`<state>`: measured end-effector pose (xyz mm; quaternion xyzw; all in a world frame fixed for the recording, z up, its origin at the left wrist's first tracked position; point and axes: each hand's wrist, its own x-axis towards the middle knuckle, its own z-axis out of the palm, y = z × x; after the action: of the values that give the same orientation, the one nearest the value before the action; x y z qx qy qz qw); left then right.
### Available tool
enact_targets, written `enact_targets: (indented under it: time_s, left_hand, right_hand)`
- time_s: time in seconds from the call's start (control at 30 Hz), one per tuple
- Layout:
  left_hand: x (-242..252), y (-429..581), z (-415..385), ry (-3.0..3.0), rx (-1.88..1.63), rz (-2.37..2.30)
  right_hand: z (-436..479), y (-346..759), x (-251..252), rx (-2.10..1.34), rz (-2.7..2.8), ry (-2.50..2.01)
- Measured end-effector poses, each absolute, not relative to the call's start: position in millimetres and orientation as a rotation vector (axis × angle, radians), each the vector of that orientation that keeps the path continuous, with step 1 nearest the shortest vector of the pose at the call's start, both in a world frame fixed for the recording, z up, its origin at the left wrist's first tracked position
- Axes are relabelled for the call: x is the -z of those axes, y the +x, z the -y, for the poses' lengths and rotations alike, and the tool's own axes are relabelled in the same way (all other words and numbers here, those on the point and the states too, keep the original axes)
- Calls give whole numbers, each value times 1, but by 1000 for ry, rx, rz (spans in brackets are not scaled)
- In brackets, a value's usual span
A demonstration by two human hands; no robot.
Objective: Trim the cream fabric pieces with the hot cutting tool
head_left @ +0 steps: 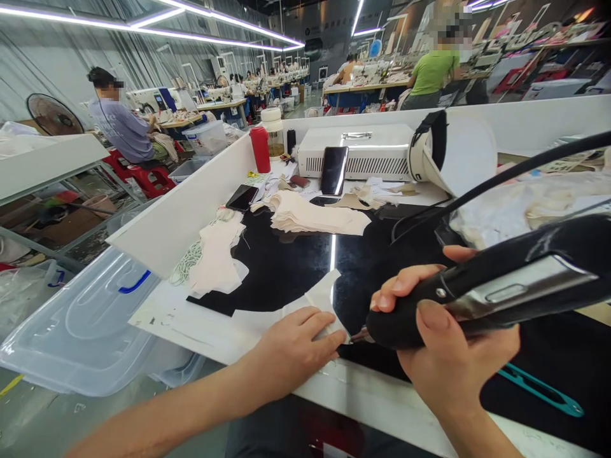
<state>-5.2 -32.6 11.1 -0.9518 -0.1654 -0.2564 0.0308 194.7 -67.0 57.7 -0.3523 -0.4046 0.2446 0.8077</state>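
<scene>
My right hand is wrapped round a black hand-held tool with a metal plate on its side and a thick black cable running off to the right. The tool's small metal tip touches the edge of a white fabric piece on the black work mat. My left hand lies flat on that fabric piece, fingers stretched toward the tip.
A stack of cream fabric pieces and another pile lie on the mat. Behind are two phones, a white machine box, a red bottle. Teal snips lie at right. A clear plastic bin stands left. Other people work at far tables.
</scene>
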Motion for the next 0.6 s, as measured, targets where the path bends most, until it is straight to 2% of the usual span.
enact_targets:
  time_s: [0.2,0.6]
  left_hand:
    - [-10,-5,35,-2948,768,536]
    - [-6,-10,32,-3035,741,590]
  right_hand:
    - [51,192,-67,-415,808,-764]
    - [47,186,-59,-456,842,-810]
